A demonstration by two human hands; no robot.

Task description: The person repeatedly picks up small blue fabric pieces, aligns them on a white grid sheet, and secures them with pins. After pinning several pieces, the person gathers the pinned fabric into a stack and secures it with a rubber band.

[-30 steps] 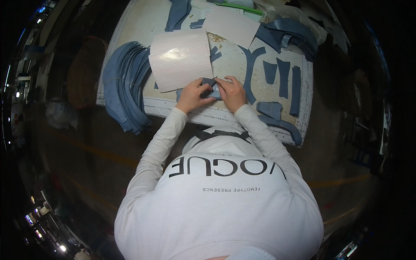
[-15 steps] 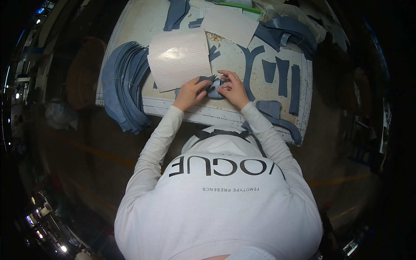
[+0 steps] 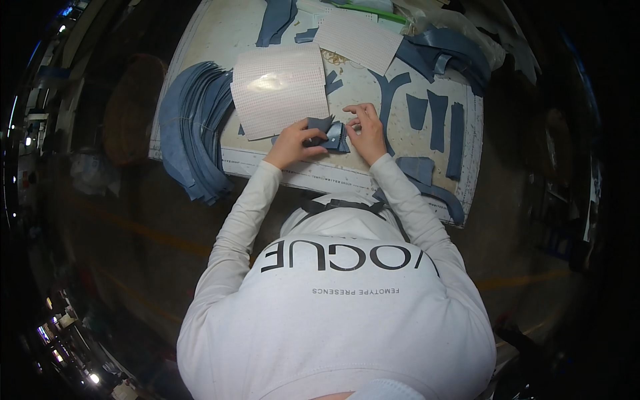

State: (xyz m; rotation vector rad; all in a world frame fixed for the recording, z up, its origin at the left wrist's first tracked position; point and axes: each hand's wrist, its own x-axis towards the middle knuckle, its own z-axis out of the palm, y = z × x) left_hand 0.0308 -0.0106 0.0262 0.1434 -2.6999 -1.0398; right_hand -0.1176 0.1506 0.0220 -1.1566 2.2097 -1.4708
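On the near middle of the table, my left hand curls its fingers over a small stack of blue leather-like pieces. One dark flap of the stack stands up by the fingers, and a small pale spot shows on a shinier face. Just right of the stack is my right hand, its thumb and a finger drawn together and another finger stretched out above. Whatever those fingertips pinch, if anything, is too small to see. Beyond my left hand lies a curved, glossy white sheet with fine rows of marks.
A thick tied bundle of curved blue strips overhangs the table's left edge. A second marked sheet lies farther back, beside more blue pieces. Loose cut pieces lie to the right, with a curved strip near the front edge.
My right hand has moved slightly right, off the blue stack, uncovering its right side. My left hand stays on the stack.
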